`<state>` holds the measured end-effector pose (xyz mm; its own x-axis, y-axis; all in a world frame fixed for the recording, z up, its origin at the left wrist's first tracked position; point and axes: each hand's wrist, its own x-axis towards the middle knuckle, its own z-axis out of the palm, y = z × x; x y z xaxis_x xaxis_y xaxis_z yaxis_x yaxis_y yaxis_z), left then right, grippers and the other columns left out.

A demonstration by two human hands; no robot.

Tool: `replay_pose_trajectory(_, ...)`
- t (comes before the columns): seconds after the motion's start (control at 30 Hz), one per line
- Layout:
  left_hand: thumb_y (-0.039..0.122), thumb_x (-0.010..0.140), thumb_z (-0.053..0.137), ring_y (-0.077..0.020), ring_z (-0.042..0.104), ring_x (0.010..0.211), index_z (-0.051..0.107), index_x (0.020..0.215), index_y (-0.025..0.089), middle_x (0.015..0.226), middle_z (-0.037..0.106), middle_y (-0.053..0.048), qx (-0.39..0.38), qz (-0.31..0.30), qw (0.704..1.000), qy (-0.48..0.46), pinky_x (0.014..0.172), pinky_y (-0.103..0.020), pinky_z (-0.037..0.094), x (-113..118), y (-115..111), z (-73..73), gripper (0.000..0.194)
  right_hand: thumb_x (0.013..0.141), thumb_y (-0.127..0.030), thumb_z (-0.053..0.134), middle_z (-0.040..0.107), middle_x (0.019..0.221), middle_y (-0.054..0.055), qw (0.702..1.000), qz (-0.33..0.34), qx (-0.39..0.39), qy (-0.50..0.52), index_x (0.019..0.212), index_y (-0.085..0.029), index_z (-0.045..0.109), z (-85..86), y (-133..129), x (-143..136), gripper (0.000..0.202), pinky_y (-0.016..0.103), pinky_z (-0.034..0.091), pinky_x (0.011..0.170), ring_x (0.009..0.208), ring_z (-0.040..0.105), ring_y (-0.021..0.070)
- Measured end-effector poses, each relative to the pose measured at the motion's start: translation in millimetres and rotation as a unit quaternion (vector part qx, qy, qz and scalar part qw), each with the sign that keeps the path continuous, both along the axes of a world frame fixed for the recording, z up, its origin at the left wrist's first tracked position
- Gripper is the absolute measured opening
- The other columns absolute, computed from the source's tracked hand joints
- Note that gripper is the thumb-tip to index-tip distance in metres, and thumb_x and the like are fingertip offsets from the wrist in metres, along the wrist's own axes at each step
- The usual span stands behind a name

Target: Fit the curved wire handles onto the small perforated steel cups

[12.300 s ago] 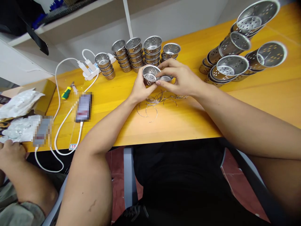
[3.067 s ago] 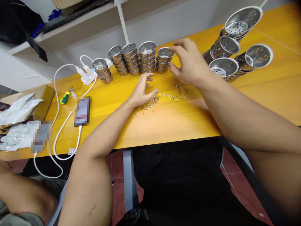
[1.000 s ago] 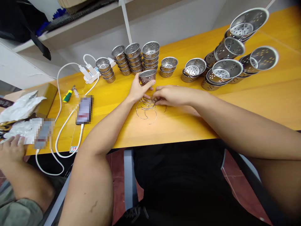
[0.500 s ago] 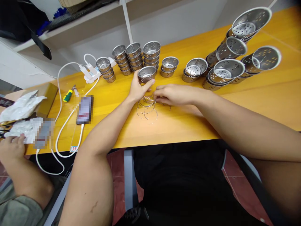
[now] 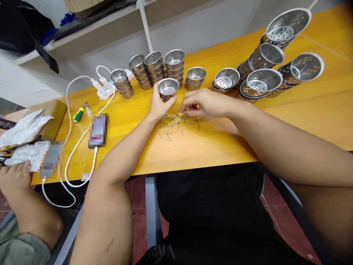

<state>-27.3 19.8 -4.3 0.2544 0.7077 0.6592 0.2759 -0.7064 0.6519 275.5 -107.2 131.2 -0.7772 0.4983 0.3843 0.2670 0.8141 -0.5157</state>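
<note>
My left hand [image 5: 159, 105] is wrapped round a small perforated metal cup [image 5: 168, 87], its mouth tilted up toward me. Just right of it, my right hand [image 5: 199, 103] is closed, its thumb and fingertips pinching what looks like a thin wire ring at the upper edge of a loose pile. These wire rings [image 5: 171, 139] lie spread over the table under and in front of both hands. Part of the pile is hidden behind my right fingers. Behind the held cup rises a stack of like cups [image 5: 174, 60].
More cup stacks [image 5: 260, 82] stand along the right. A power strip [image 5: 107, 92], white cables, a phone [image 5: 98, 130] and a green-yellow handled tool [image 5: 78, 115] lie left on the yellow table [image 5: 132, 147]. Another person's hand [image 5: 16, 176] rests at the left edge by plastic bags.
My right hand has risen slightly off the pile, uncovering more rings beneath it. The cup in my left hand has shifted slightly left in view and shows more of its inside.
</note>
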Motion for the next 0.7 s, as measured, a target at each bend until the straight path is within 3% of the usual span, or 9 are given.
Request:
replay_pose_trajectory(0.13, 0.09, 0.099, 0.095, -0.0402, 0.07, 0.168, 0.049, 0.17, 0.034, 0.168, 0.07, -0.015, 0.007, -0.01, 1.0, -0.004, 0.154, -0.067, 0.052, 4.8, -7.0, 7.6, 0.102, 0.111, -0.034, 0.085, 0.079, 0.104, 0.005, 1.0, -0.003, -0.017, 0.024, 0.106, -0.024, 0.089, 0.1, 0.1, -1.2, 0.012, 0.038, 0.057, 0.085, 0.086, 0.071, 0.021)
replay_pose_trajectory(0.3, 0.093, 0.088, 0.105, -0.0406, 0.071, 0.169, 0.059, 0.164, 0.032, 0.165, 0.074, -0.014, -0.009, 0.005, 1.0, -0.024, 0.157, -0.068, 0.051, 15.3, -25.1, 27.6, 0.107, 0.108, -0.04, 0.089, 0.082, 0.108, 0.007, 0.997, -0.024, -0.07, 0.033, 0.107, -0.024, 0.087, 7.7, -6.5, -2.6, 0.016, 0.039, 0.061, 0.086, 0.087, 0.074, 0.0227)
replay_pose_trajectory(0.43, 0.089, 0.084, 0.111, -0.0392, 0.074, 0.164, 0.066, 0.154, 0.031, 0.155, 0.078, -0.011, -0.049, 0.029, 0.998, -0.022, 0.154, -0.068, 0.055, 21.7, -41.8, 42.4, 0.101, 0.103, -0.045, 0.093, 0.08, 0.093, 0.003, 0.987, -0.059, -0.143, 0.034, 0.106, -0.026, 0.083, 16.5, -15.9, -6.2, 0.021, 0.04, 0.06, 0.08, 0.083, 0.072, 0.0239)
replay_pose_trajectory(0.57, 0.086, 0.089, 0.109, -0.0373, 0.074, 0.162, 0.063, 0.159, 0.032, 0.153, 0.076, -0.01, -0.056, 0.025, 0.998, -0.01, 0.151, -0.067, 0.056, 23.0, -46.9, 45.8, 0.099, 0.1, -0.053, 0.097, 0.078, 0.091, 0.003, 0.975, -0.071, -0.199, 0.073, 0.11, -0.029, 0.082, 17.3, -20.7, -11.5, 0.03, 0.042, 0.06, 0.079, 0.083, 0.07, 0.0247)
replay_pose_trajectory(0.7, 0.096, 0.08, 0.109, -0.0389, 0.076, 0.161, 0.062, 0.161, 0.034, 0.154, 0.077, -0.011, -0.063, 0.013, 0.998, -0.017, 0.149, -0.067, 0.058, 20.4, -43.2, 44.8, 0.112, 0.101, -0.072, 0.099, 0.074, 0.086, 0.003, 0.96, -0.079, -0.244, 0.111, 0.11, -0.029, 0.082, 17.7, -22.9, -15.2, 0.047, 0.045, 0.064, 0.076, 0.077, 0.073, 0.0265)
